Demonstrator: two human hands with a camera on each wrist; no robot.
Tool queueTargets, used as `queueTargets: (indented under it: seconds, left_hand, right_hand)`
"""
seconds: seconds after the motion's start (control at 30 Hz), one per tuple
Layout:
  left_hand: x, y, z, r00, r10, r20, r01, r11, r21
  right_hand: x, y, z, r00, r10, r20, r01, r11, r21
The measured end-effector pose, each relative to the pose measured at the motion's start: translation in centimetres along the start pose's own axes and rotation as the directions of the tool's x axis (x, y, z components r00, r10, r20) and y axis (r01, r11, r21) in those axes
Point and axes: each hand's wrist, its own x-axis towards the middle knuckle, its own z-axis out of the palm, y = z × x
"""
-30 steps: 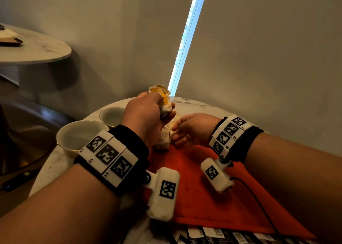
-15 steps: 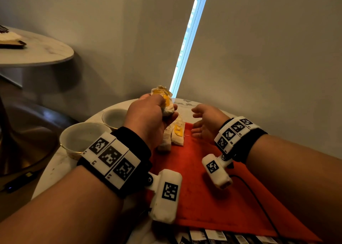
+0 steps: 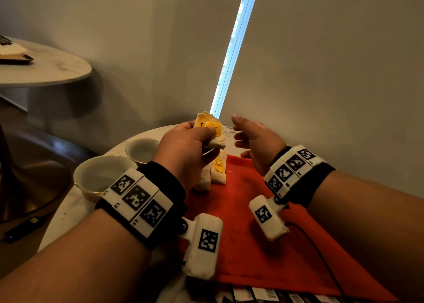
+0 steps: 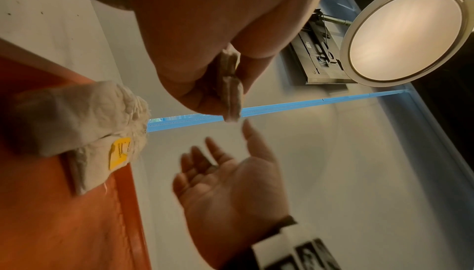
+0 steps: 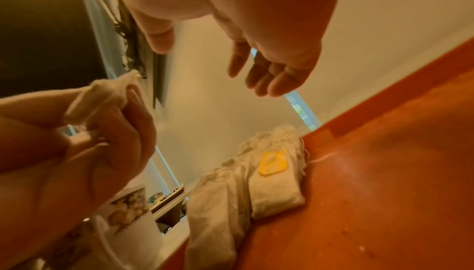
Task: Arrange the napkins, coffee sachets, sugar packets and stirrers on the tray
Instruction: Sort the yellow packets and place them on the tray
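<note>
Left grip [image 3: 183, 146] clamps my bunch of pale yellow-tagged sachets [image 3: 210, 130] upright for dealing; right grip [image 3: 254, 142], fingers apart, hovers ready above the flat red tray [image 3: 252, 233]

Two bowls [image 3: 104, 176] [image 3: 142, 150] on marble table [image 3: 68, 201].

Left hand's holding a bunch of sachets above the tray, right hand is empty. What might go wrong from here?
1. The left hand pinches several sachets at once above the red tray; one may slip during a handover to the open right hand.
2. The sachets already lying on the tray sit right at its far edge and overlap; a nudge may push them off onto the table.
</note>
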Motion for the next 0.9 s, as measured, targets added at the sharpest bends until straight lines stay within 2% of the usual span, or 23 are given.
queueTargets:
  seconds: [0.07, 0.17, 0.37, 0.53, 0.63, 0.8, 0.9]
  left_hand:
    - [-0.1, -0.1, -0.1, 1.0, -0.005, 0.014, 0.005, 1.0, 0.004]
    - [-0.1, -0.2, -0.2, 1.0, -0.002, 0.023, 0.001, 0.999, 0.045]
    - [-0.2, -0.1, 0.0, 1.0, -0.03, 0.009, 0.03, 0.999, -0.015]
    - [0.2, 0.0, 0.0, 0.995, -0.005, -0.099, 0.007, 1.0, 0.02]
    - [0.3, 0.1, -0.2, 0.986, 0.03, -0.163, -0.022, 0.998, 0.052]
    - [0.2, 0.4, -0.3, 0.976, 0.101, -0.191, -0.089, 0.994, 0.069]
    - [0.0, 0.5, 0.1, 0.982, 0.097, -0.16, -0.093, 0.995, 0.033]
  right_hand:
    - [-1.1, -0.6, -0.3, 0.992, -0.075, 0.097, 0.066, 0.994, 0.087]
    - [-2.5, -1.3, -0.3, 0.962, -0.124, 0.243, 0.083, 0.981, 0.173]
    - [-2.7, -1.2, -0.1, 0.965, -0.123, 0.23, 0.079, 0.978, 0.194]
    - [-2.7, -0.9, -0.8, 0.964, -0.108, 0.243, 0.059, 0.977, 0.203]
    - [-2.4, -0.8, -1.3, 0.968, -0.096, 0.233, 0.063, 0.987, 0.146]
    - [-0.9, -0.5, -1.5, 0.996, 0.008, 0.091, -0.007, 1.0, -0.013]
    - [-0.5, 0.0, -1.5, 0.981, 0.108, 0.159, -0.069, 0.969, -0.236]
